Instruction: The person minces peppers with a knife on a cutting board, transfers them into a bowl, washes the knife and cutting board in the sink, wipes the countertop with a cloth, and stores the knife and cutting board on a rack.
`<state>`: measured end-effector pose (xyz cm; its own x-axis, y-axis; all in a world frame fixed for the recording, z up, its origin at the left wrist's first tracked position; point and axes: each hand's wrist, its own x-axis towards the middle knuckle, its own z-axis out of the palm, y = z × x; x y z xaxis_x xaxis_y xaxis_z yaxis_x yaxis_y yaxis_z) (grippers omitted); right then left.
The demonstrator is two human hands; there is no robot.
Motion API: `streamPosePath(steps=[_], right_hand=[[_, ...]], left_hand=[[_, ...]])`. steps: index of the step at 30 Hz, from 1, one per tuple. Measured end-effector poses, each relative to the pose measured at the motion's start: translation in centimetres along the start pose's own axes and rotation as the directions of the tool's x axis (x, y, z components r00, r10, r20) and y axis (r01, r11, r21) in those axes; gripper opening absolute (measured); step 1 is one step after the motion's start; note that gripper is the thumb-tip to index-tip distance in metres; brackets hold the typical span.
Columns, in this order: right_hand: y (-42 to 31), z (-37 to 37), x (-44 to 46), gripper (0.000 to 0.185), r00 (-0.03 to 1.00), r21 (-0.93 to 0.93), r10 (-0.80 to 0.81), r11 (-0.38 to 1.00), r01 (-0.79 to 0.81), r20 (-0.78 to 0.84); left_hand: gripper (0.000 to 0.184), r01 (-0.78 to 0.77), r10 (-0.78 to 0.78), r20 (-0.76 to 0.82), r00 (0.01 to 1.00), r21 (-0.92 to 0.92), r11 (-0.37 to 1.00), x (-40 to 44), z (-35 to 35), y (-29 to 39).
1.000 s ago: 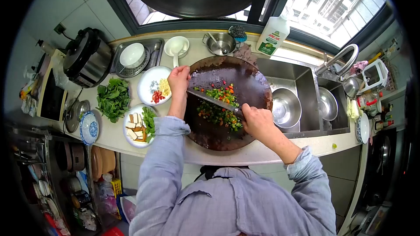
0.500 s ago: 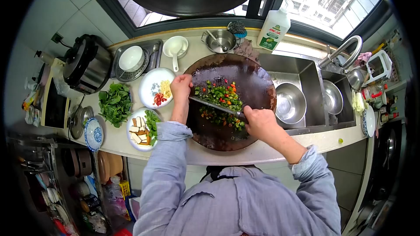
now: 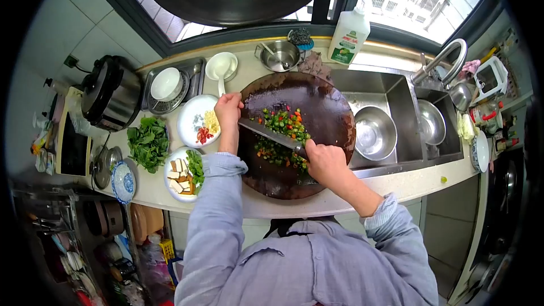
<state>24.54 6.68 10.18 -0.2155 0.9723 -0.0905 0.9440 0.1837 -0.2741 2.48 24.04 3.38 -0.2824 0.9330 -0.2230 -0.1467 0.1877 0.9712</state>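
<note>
Fingers of the right hand (image 3: 327, 164) wrap tightly round the handle of the knife (image 3: 271, 135), which has shifted leftward over chopped peppers (image 3: 286, 123) on the round board (image 3: 331, 113). Left-hand (image 3: 229, 110) fingers curl by its tip, their grip unclear.

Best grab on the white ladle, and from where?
Pinch the slim handle from above, on the near side. It juts over the white bowl's rim toward the person. The left hand sits close to its end, so clearance there looks tight.
</note>
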Motion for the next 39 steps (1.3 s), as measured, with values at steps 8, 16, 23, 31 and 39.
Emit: streamPosePath(steps=[8, 16, 23, 31, 39], right_hand=[[3.4, -1.4, -0.9, 0.023, 0.998, 0.174, 0.069, 0.983, -0.067, -0.006], [5.8, -0.9, -1.0, 0.025, 0.961, 0.141, 0.262, 0.958, -0.248, -0.092], [5.9, -1.3, -3.3, 0.027, 0.961, 0.235, 0.277, 0.934, -0.271, 0.007], [7.3, 1.8, -10.2, 0.013, 0.746, 0.845, 0.479, 0.013, -0.534, 0.464], [1.9, 5.2, -10.7, 0.014, 0.787, 0.902, 0.490, 0.005, -0.432, 0.375]], left_hand=[[0.010, 0.071, -0.103, -0.063, 0.993, -0.383, 0.921, -1.3, 0.5, 0.0], [0.021, -0.512, 0.418, 0.297, 0.859, 0.519, 0.684, -5.5, 2.5, -5.4], [0.016, -0.912, 0.634, 0.655, 0.411, 0.298, 0.283, -16.2, 3.1, -1.4], [0.018, -0.979, 0.394, 0.914, -0.095, -0.014, -0.203, -17.3, 2.1, -4.9], [0.011, -0.915, 0.610, 0.683, 0.402, 0.321, 0.243, -12.7, 2.2, -2.5]])
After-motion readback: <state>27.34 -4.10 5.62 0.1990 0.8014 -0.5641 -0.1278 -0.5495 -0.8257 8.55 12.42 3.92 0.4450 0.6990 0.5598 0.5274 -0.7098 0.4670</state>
